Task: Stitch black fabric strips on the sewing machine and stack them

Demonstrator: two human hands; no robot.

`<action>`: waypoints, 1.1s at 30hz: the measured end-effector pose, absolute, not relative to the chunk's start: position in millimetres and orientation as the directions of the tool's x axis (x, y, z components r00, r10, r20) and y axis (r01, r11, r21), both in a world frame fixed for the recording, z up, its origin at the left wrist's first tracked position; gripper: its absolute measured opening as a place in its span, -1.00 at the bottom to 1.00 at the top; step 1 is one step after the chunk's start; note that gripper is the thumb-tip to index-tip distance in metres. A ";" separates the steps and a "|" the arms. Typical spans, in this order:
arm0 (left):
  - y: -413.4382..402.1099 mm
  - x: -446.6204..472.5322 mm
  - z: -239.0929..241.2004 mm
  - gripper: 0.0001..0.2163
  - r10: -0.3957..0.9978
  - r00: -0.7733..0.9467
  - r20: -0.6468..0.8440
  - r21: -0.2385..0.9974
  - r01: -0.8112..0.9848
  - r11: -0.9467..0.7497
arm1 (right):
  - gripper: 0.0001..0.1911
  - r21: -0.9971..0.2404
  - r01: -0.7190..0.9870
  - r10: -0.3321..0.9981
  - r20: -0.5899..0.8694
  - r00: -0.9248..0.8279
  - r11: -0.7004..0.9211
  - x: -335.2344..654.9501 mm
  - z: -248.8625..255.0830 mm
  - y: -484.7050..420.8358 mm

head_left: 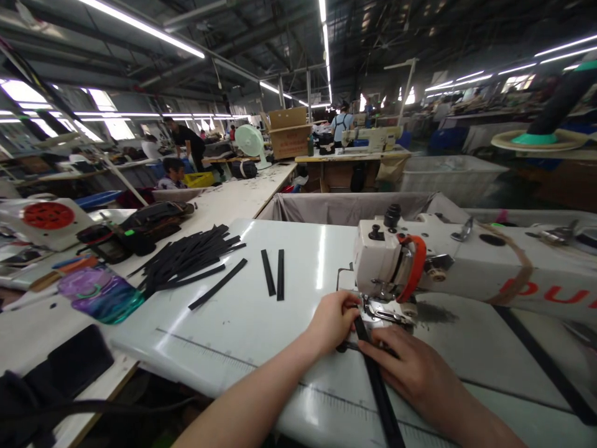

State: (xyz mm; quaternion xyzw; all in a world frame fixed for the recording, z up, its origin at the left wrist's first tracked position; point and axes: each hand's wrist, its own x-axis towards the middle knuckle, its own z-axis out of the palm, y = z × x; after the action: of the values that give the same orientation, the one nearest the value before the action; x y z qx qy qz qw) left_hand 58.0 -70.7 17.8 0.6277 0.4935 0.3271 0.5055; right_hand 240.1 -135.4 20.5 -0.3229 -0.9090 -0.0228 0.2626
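Observation:
A long black strip runs from the front edge of the table up to the needle area of a white sewing machine. Near the presser foot, my left hand pinches the strip's far end between thumb and fingers. My right hand lies along the strip's right side, a little nearer to me, its fingers closed on the strip's edge. The metal plate and foot sit just beyond both hands. The needle itself is too small to make out.
Left on the table lie two short black strips and a heap of black strips. Another long strip rests under the machine arm. A purple-teal pouch and a dark phone-like slab are further left. Other people work behind.

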 end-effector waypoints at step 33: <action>-83.8 55.3 17.7 -0.85 0.814 0.478 0.330 0.526 0.623 -0.580 | -0.63 0.164 0.703 0.530 0.546 -0.649 0.692 235.7 8.9 -137.4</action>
State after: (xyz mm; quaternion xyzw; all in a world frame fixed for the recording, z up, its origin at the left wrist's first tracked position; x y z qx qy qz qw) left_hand 55.3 -83.8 17.7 0.8429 0.4260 0.2817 0.1695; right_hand 235.7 -137.4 8.9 -0.3465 -0.8892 -0.1838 0.2354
